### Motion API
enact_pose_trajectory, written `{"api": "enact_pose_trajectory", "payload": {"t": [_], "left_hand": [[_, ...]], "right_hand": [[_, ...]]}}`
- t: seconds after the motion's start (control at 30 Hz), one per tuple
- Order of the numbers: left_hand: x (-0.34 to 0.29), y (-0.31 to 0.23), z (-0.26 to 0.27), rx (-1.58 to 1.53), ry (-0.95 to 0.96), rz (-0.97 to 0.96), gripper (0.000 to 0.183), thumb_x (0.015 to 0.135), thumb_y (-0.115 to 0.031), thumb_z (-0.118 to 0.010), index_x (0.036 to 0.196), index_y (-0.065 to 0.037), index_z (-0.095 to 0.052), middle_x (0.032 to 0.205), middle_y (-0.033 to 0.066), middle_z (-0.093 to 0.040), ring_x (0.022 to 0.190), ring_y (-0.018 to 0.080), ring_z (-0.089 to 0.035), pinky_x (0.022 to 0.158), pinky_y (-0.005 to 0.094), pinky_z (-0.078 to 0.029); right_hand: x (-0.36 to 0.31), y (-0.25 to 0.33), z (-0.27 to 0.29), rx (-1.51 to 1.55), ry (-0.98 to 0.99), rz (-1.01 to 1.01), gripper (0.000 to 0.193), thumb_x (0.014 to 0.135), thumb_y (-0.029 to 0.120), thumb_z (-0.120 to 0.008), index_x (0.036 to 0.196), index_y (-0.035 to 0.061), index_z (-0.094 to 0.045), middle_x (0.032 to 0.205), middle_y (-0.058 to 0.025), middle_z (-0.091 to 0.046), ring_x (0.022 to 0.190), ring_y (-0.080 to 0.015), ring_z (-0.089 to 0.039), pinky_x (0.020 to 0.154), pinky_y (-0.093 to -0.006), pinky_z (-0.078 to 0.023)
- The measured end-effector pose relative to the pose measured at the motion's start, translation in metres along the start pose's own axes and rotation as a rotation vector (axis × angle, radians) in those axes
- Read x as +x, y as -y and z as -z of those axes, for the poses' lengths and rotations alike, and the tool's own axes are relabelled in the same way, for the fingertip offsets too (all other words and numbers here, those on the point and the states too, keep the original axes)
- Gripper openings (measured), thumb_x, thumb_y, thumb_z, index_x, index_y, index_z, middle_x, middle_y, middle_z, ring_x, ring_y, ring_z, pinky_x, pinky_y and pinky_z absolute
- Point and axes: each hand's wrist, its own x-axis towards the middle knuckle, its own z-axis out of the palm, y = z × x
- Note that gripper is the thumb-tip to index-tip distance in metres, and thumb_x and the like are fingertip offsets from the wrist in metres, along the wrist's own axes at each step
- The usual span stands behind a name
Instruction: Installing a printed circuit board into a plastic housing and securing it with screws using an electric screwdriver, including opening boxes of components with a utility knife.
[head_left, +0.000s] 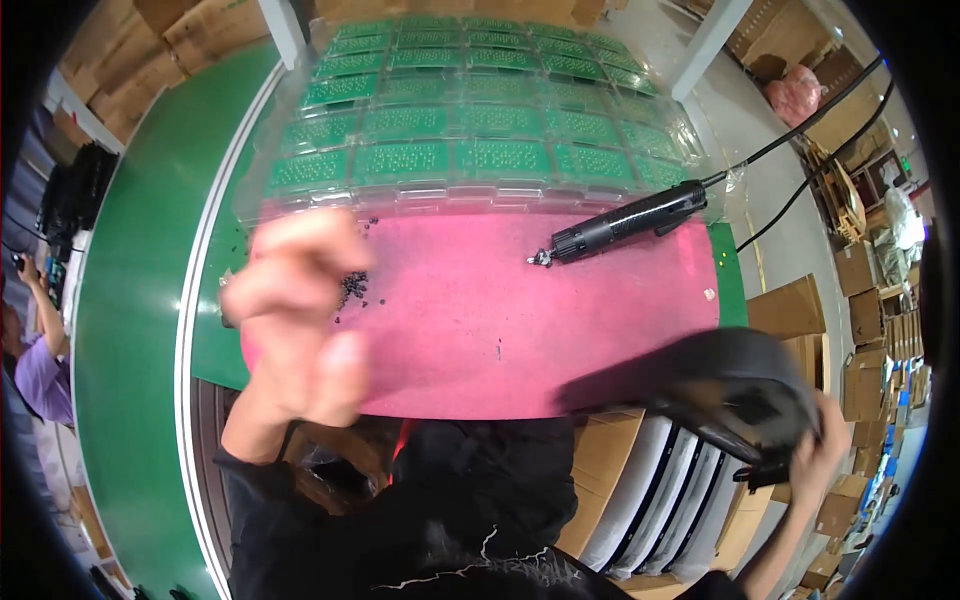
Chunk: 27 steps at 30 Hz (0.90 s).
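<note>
My right hand (825, 440) grips the wide end of a black plastic housing (700, 370) at the right front of the pink mat (450, 330). The housing is blurred; a narrower part points left over the mat's edge, and a dark recess shows near my fingers. Over the mat's left side hangs my left hand (300, 310), smeared by motion, so whether it holds anything is unclear. Close by it lies a loose pile of small black screws (354, 287). A black electric screwdriver (630, 222) rests on the mat at the back right, its tip toward the left.
Behind the mat, clear plastic trays (440, 190) hold rows of green circuit boards (505, 155). A black cable (810, 120) runs off to the right. Below the table's front edge stands a cardboard box (605, 450) with wrapped white panels (655, 490). Another person (45, 370) is at far left.
</note>
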Motion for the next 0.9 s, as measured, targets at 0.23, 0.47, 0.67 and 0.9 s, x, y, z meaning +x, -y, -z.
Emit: {"api": "enact_pose_trajectory", "payload": {"t": [0.23,0.47,0.67,0.9], "left_hand": [[0.025,0.028,-0.052,0.475,0.63,0.249,0.037,0.078,-0.028,-0.073,0.101,-0.004,-0.056,0.105,0.0114,-0.056,0.101,0.0293,-0.052,0.083,0.0409,-0.044],[-0.012,0.058,-0.048,0.633,0.604,0.318,0.016,0.079,-0.022,-0.068,0.08,-0.006,-0.065,0.077,0.0062,-0.062,0.082,0.0257,-0.059,0.077,0.0397,-0.043],[-0.013,0.06,-0.047,0.632,0.574,0.381,0.014,0.079,-0.021,-0.068,0.078,-0.006,-0.066,0.078,0.0062,-0.063,0.082,0.0242,-0.058,0.075,0.039,-0.04],[-0.013,0.06,-0.04,0.652,0.595,0.405,0.019,0.081,-0.023,-0.067,0.081,-0.005,-0.067,0.079,0.0075,-0.063,0.085,0.0254,-0.057,0.077,0.0391,-0.04]], "right_hand": [[0.138,0.123,-0.122,0.07,0.577,0.48,0.021,0.082,0.022,-0.069,0.079,0.0027,-0.061,0.071,-0.0153,-0.06,0.065,-0.0359,-0.061,0.056,-0.0424,-0.049],[0.227,0.207,-0.169,0.381,0.123,0.658,0.022,0.085,0.012,-0.058,0.106,0.0055,-0.057,0.1,-0.0139,-0.058,0.098,-0.0323,-0.057,0.083,-0.0416,-0.048],[0.316,0.232,-0.278,-0.015,0.031,0.552,0.044,0.083,0.009,-0.053,0.127,0.0049,-0.051,0.14,-0.0146,-0.043,0.128,-0.0309,-0.042,0.101,-0.0462,-0.039],[0.348,0.235,-0.32,-0.027,-0.032,0.557,0.04,0.079,0.004,-0.051,0.119,0.0031,-0.056,0.134,-0.0112,-0.049,0.127,-0.0276,-0.044,0.104,-0.0451,-0.036]]}}
